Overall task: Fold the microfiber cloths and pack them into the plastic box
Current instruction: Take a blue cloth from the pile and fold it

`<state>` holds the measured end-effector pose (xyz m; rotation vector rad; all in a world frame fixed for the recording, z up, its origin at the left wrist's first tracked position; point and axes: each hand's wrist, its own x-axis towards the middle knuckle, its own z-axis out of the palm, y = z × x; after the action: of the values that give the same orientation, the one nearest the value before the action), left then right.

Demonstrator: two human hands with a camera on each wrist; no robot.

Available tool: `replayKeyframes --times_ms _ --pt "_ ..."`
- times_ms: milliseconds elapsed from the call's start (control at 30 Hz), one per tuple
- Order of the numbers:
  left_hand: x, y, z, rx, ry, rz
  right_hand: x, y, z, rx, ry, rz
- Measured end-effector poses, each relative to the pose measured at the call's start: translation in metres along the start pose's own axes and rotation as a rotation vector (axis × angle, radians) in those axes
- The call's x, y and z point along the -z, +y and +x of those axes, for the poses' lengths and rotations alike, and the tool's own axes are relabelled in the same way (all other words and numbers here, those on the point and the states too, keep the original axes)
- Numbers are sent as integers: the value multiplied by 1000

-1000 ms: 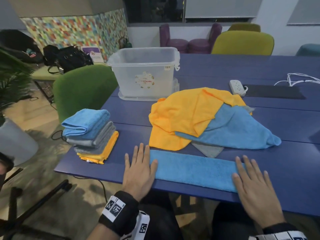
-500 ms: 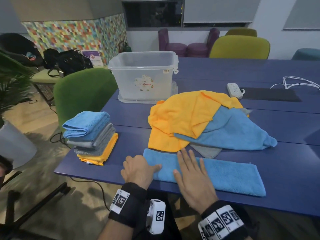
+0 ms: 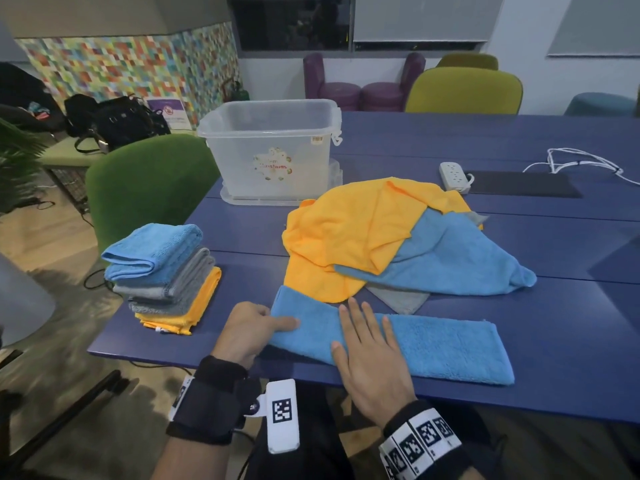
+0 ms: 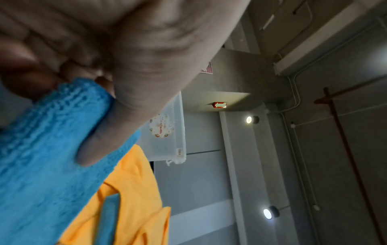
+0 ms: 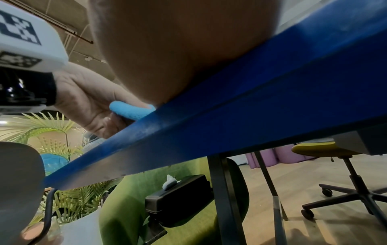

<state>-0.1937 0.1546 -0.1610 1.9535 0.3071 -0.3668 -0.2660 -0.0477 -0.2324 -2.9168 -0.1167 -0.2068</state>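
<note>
A blue cloth, folded into a long strip, lies along the near edge of the blue table. My left hand pinches the strip's left end, thumb on top and fingers curled under, as the left wrist view shows on the blue cloth. My right hand lies flat on the strip a little right of that end, fingers straight. A loose heap of yellow cloth and blue cloth sits behind. The clear plastic box stands open at the back left.
A stack of folded cloths sits at the table's left edge. A white power strip, a black mat and white cables lie at the back right. A green chair stands left of the table.
My right hand slid left along the strip from its right end to near the left end. My left hand went from lying flat to pinching the left end, which has lifted slightly.
</note>
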Motion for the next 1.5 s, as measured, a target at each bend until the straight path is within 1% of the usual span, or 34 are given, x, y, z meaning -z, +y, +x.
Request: replayKeyframes --times_ms 100,233,300,333,367,400,467,500,533,567,633,667,733,800,833,867,933,967,1000,1033,1100,1133,1200,1300,1367,1433,1467,1500 --pt "1 11 -9 -98 -42 -96 -2 1 1 0 -5 6" --pt "-18 33 -25 -208 -128 -169 6 3 3 26 -81 56" --pt "-35 42 -31 -234 -128 -187 15 7 6 57 -127 143" --pt "-43 46 -33 -243 -121 -192 21 10 8 52 -155 256" --pt "-52 50 -35 -250 -109 -192 27 13 9 17 -158 420" --pt "-60 53 -38 -261 -101 -179 36 15 8 -40 -99 609" --pt "-77 57 -42 -302 -70 -114 51 18 6 -233 151 872" --pt "-85 58 -45 -328 -58 -77 59 18 6 -348 203 994" --pt "-93 58 -47 -359 -58 -49 67 17 7 -438 184 1124" --pt "-100 58 -49 -392 -63 -21 75 17 8 -502 113 1237" --pt "-110 56 -53 -464 -80 75 90 19 10 -574 -24 1395" --pt "-113 55 -55 -499 -95 120 94 21 11 -576 -52 1416" --pt "-114 50 -56 -548 -144 174 95 30 11 -556 -32 1359" --pt "-113 43 -54 -563 -167 174 88 43 13 -544 -3 1257" --pt "-112 39 -53 -574 -142 160 84 49 13 -540 -8 1224" --pt "-112 34 -51 -614 -77 168 81 53 14 -540 -25 1218" --pt "-115 24 -47 -769 81 288 78 58 14 -554 -56 1256" --pt "-117 18 -45 -836 99 356 75 60 13 -561 -65 1269" --pt "-121 13 -43 -875 76 415 73 60 13 -564 -74 1274" --pt "-125 7 -40 -886 24 470 70 60 12 -569 -82 1276" --pt "-132 -4 -35 -873 -98 588 64 60 10 -576 -86 1269" --pt "-134 -8 -33 -869 -131 660 61 61 9 -582 -81 1265" --pt "-137 -12 -30 -879 -150 783 60 61 8 -590 -67 1259" --pt "-138 -14 -28 -886 -147 877 62 62 6 -583 -39 1201" --pt "-139 -15 -29 -892 -130 926 66 65 2 -565 4 1097" --pt "-140 -16 -30 -903 -112 973 71 73 -7 -573 106 921" --pt "-140 -17 -30 -906 -107 986 74 79 -13 -583 167 762" --pt "-141 -17 -31 -902 -105 994 80 85 -21 -599 221 550"
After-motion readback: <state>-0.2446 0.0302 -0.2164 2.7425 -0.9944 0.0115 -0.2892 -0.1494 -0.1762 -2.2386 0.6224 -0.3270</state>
